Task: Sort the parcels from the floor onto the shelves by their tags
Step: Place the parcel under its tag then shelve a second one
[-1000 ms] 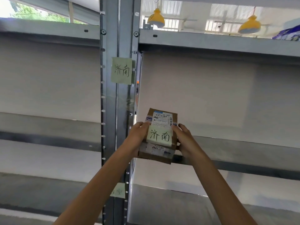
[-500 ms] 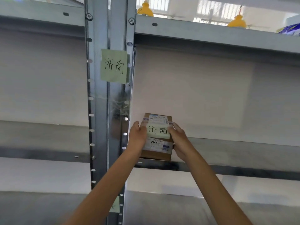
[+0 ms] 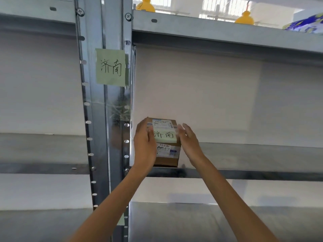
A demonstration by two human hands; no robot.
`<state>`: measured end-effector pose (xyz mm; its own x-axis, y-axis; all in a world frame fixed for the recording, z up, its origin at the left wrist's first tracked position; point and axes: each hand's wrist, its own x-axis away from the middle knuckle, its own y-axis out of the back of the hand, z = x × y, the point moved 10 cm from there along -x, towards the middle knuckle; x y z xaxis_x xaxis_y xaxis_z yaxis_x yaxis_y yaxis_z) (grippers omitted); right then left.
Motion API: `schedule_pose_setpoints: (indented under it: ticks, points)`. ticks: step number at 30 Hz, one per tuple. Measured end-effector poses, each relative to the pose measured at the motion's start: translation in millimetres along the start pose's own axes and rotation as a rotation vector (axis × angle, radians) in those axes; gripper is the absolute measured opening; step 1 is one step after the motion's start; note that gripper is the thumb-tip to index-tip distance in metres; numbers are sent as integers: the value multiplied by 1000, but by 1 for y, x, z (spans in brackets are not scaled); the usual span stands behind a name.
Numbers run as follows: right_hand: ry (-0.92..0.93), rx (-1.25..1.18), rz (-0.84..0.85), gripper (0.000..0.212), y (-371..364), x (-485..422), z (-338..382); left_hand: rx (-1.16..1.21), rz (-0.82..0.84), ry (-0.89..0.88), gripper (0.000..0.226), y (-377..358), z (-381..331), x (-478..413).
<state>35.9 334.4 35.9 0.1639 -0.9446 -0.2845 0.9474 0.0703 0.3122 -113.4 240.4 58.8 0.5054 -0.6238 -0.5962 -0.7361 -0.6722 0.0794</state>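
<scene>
— Fingers (image 3: 185, 131) of the right hand (image 3: 190, 145) are seen spread and loose, just off the right side of the parcel (image 3: 168, 155), with nothing gripped. How are the others placed?

— On the left hand (image 3: 145, 147), the fingers (image 3: 150, 135) are laid flat against the parcel's left front; whether it is actually clasped cannot be told.

— And the parcel itself?

— It is set between the two sets of fingers, resting upright on the shelf (image 3: 244, 172), at its left end near the front edge. A green tag (image 3: 165, 136) with handwritten characters is stuck across its front, right between the fingertips, with printed labels above and below.

— What is found further out?

— Left of the left fingers, an upright post (image 3: 97, 119) is seen, and a green note (image 3: 111, 67) bearing the same characters is stuck on it, well above the hands. Higher still, an upper shelf (image 3: 209, 30) is visible.
</scene>
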Motion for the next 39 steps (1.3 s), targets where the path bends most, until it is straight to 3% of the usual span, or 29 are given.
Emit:
schedule_pose_setpoints:
  ticks: [5, 8, 17, 23, 28, 36, 39]
  points:
    - [138, 8, -160, 46, 41, 13, 6, -273, -94, -348, 30, 0, -46, 10]
    - [187, -18, -199, 43, 67, 27, 6, -328, -111, -462, 24, -19, -70, 25]
    - [189, 19, -329, 25, 173, 79, -28, -172, 195, -615, 21, -136, -103, 92]
    - [141, 98, -420, 24, 270, 136, -62, -38, 368, -600, 29, -216, -132, 152]
    - [73, 216, -503, 37, 361, 194, -93, -42, 599, -593, 47, -286, -156, 224]
    - [-11, 303, -612, 35, 477, 287, -126, 0, 753, -550, 63, -364, -210, 326]
    - [-49, 292, -662, 36, 510, 325, -140, 17, 811, -543, 59, -392, -227, 365]
